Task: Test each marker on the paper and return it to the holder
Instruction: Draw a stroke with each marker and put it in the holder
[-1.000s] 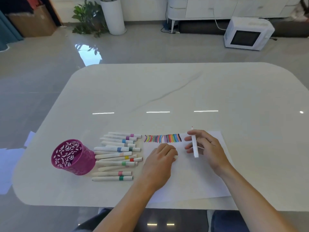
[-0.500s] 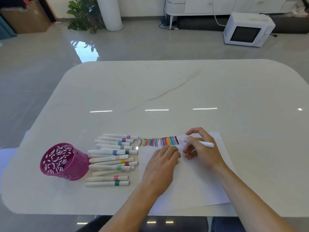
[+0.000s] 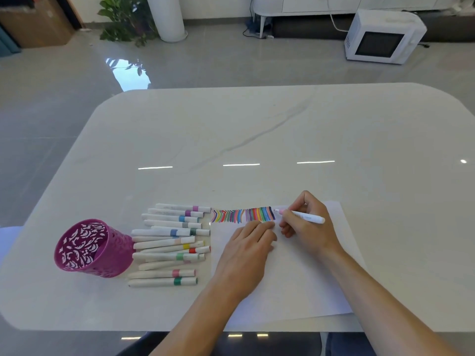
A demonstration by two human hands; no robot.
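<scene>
Table (image 3: 257, 129): wide bare room from 10 to 2 o'clock. Paper (image 3: 295, 286) lay by the near edge, 5 o'clock. Holder (image 3: 84, 249) stood at 8 o'clock, capped markers (image 3: 167, 242) just beside it. Left hand (image 3: 244, 253) pressed flat, fingers straight, likely steadying the sheet. Right hand (image 3: 308, 227) pinched 1 marker (image 3: 305, 216), tip just right of the stripes (image 3: 244, 215).

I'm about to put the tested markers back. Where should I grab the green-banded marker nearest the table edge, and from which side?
Pinch the green-banded marker at mid-barrel, coming from above on your near side. It lies flat, left to right, with bare table in front of it, while the pink-banded marker lies close behind it.
</scene>
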